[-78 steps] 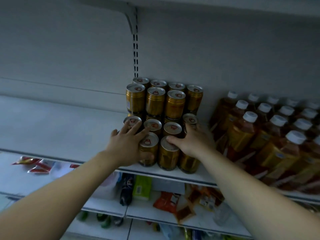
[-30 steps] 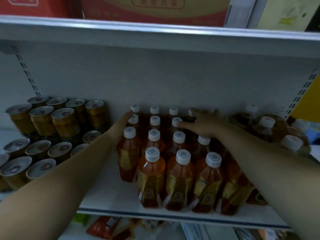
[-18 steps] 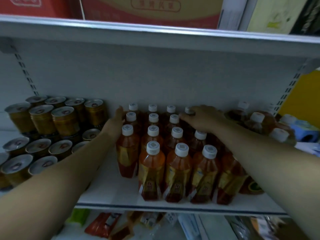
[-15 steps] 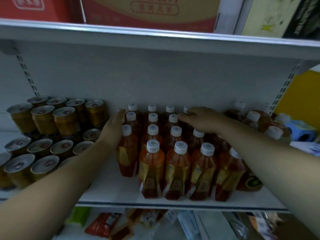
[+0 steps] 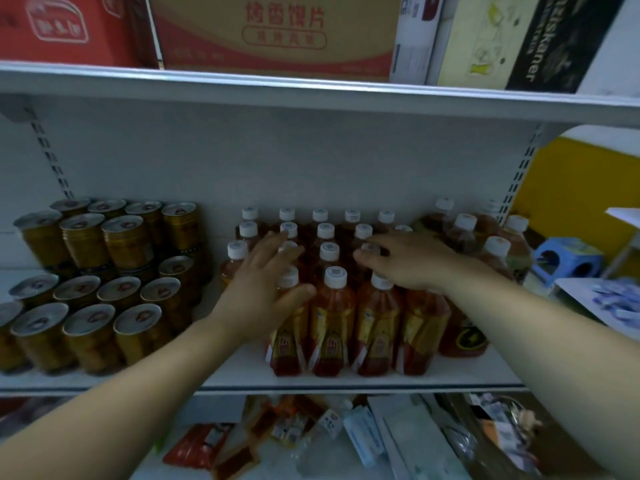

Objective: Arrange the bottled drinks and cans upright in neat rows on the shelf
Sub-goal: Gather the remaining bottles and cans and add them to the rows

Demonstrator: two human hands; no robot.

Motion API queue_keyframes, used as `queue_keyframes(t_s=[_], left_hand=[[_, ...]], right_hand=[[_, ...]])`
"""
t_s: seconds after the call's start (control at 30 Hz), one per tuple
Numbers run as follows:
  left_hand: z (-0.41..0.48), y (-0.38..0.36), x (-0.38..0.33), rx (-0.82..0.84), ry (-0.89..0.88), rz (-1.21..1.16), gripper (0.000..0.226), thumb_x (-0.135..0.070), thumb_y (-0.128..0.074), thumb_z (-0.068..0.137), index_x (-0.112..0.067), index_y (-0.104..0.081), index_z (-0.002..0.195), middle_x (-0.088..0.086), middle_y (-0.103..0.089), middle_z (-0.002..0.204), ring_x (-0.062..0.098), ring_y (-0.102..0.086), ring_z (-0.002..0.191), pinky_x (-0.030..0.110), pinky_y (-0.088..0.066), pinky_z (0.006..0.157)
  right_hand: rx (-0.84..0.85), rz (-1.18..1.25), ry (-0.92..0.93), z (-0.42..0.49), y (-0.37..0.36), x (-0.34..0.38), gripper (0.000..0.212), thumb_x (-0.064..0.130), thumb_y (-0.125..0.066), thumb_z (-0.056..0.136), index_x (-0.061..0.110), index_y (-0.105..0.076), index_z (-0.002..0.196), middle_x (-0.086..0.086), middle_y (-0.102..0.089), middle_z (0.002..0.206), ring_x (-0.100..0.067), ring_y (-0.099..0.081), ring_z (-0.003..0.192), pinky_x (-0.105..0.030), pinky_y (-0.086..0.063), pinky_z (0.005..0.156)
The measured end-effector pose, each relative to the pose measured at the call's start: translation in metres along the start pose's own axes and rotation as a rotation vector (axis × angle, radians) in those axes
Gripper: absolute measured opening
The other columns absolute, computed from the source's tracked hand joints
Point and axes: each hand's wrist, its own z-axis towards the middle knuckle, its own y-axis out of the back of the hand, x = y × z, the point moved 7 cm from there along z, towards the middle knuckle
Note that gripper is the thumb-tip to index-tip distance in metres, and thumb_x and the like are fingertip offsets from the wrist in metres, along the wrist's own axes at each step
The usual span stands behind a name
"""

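Left-edge cans [image 5: 7, 336] cropped; lower-shelf packets [image 5: 221, 445] blurred.

A few seconds back both my hands were on the gold cans [image 5: 93, 289]; now they are over the block of orange bottles [image 5: 332, 306]. My left hand [image 5: 266, 285], which a moment ago lay flat against the left side of the block near the back, has drawn forward and sits spread over the front-left caps, thumb against the front bottle's shoulder. My right hand [image 5: 408, 261] has come forward from the back rows to the middle caps. The bottles stand closer to the shelf's [image 5: 242, 372] front edge.
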Motion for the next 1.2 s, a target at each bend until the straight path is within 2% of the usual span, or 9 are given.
queue_keyframes(t_s=[0.07,0.17,0.33,0.4,0.47,0.57,0.77,0.97,1.2], left_hand=[[-0.005,-0.019,-0.010,0.136,0.013,0.046,0.081,-0.063,-0.059,0.078,-0.033,-0.028,0.146,-0.008,-0.007,0.159,0.013,-0.001,0.146,0.034,-0.010,0.117],[-0.007,-0.026,-0.008,0.150,0.058,0.084,0.079,-0.056,-0.065,0.078,-0.032,-0.031,0.146,-0.008,-0.005,0.159,0.014,-0.002,0.146,0.035,-0.013,0.118],[0.000,-0.019,-0.019,0.104,0.086,0.223,0.091,-0.075,-0.050,0.070,-0.035,-0.023,0.147,-0.005,-0.013,0.158,0.019,-0.003,0.146,0.040,-0.010,0.117],[0.011,-0.016,-0.028,0.109,0.044,0.297,0.101,-0.087,-0.037,0.059,-0.040,-0.017,0.148,-0.007,-0.009,0.159,0.019,0.002,0.147,0.045,-0.007,0.118],[0.020,-0.024,-0.030,0.205,0.055,0.329,0.100,-0.085,-0.046,0.063,-0.044,-0.011,0.147,-0.009,-0.005,0.160,0.020,0.005,0.147,0.048,-0.010,0.118],[0.024,-0.035,-0.029,0.324,0.104,0.335,0.095,-0.076,-0.054,0.070,-0.041,-0.012,0.148,-0.013,-0.021,0.157,0.023,0.004,0.147,0.046,-0.019,0.116],[0.021,-0.037,-0.030,0.318,0.094,0.345,0.094,-0.073,-0.052,0.075,-0.036,-0.010,0.150,-0.011,-0.017,0.158,0.025,0.008,0.147,0.044,-0.015,0.118],[0.021,-0.038,-0.027,0.352,0.061,0.357,0.093,-0.078,-0.043,0.076,-0.037,-0.006,0.150,-0.007,-0.009,0.160,0.029,0.007,0.147,0.050,-0.012,0.118],[0.033,-0.034,-0.050,0.406,0.069,0.377,0.093,-0.081,-0.038,0.075,-0.037,-0.006,0.150,-0.007,-0.001,0.160,0.024,0.001,0.147,0.056,-0.003,0.116]], right_hand=[[0.037,-0.022,-0.013,-0.012,-0.003,-0.015,0.100,0.096,-0.018,0.059,0.046,-0.029,0.145,0.002,-0.035,0.153,-0.026,-0.037,0.136,-0.045,-0.038,0.104],[0.015,-0.038,0.028,-0.026,-0.017,-0.018,0.098,0.090,-0.035,0.068,0.042,-0.013,0.150,0.005,-0.014,0.161,-0.024,-0.012,0.147,-0.047,-0.024,0.115],[-0.140,0.008,0.067,-0.030,-0.018,-0.013,0.094,0.081,-0.050,0.072,0.037,-0.021,0.150,0.009,-0.023,0.158,-0.022,-0.015,0.145,-0.044,-0.027,0.113],[-0.129,0.006,0.069,-0.028,-0.018,-0.012,0.093,0.080,-0.050,0.073,0.038,-0.021,0.150,0.010,-0.022,0.158,-0.023,-0.014,0.146,-0.045,-0.028,0.113],[-0.130,0.005,0.081,-0.027,-0.018,-0.012,0.092,0.080,-0.050,0.073,0.039,-0.020,0.150,0.010,-0.021,0.158,-0.023,-0.013,0.146,-0.045,-0.029,0.112],[-0.114,0.002,0.073,-0.025,-0.017,-0.014,0.092,0.082,-0.047,0.073,0.040,-0.018,0.150,0.011,-0.019,0.159,-0.023,-0.011,0.146,-0.046,-0.029,0.112],[-0.118,0.027,0.034,-0.031,-0.019,-0.013,0.080,0.081,-0.028,0.082,0.040,-0.021,0.150,0.009,-0.019,0.159,-0.020,-0.009,0.147,-0.045,-0.025,0.113],[-0.104,0.069,0.032,-0.031,-0.019,-0.014,0.065,0.068,-0.015,0.093,0.038,-0.024,0.150,0.007,-0.023,0.159,-0.020,-0.012,0.147,-0.046,-0.023,0.115],[-0.330,0.088,-0.007,-0.038,0.043,-0.068,0.059,0.066,-0.034,0.090,0.024,-0.057,0.124,-0.001,-0.057,0.125,-0.025,-0.052,0.118,-0.037,-0.044,0.091]])
